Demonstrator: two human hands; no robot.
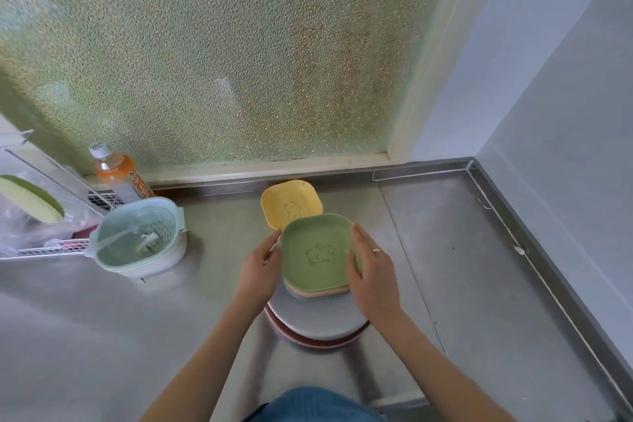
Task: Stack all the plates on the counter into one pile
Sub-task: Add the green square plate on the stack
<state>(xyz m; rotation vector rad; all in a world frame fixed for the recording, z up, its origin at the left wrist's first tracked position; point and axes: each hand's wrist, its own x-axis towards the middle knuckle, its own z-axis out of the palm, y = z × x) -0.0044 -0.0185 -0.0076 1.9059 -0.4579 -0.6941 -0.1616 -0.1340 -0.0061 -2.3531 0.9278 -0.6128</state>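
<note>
Head view: left hand (258,265) and right hand (371,271) clasp green plate (317,252) by opposite edges, fingers curled on rims. It tops the pile (318,293) beneath the grip; yellow plate (291,204) lies just beyond on counter (445,250).

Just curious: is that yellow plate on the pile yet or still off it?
Off: the yellow plate lies on the counter behind the pile.

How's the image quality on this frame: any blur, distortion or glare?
Head view: wide-angle bending bows the window frame and counter edges; light is soft and diffuse through the frosted glass, no harsh glare; the green plate is clear, while the lower corners look smeared.
</note>
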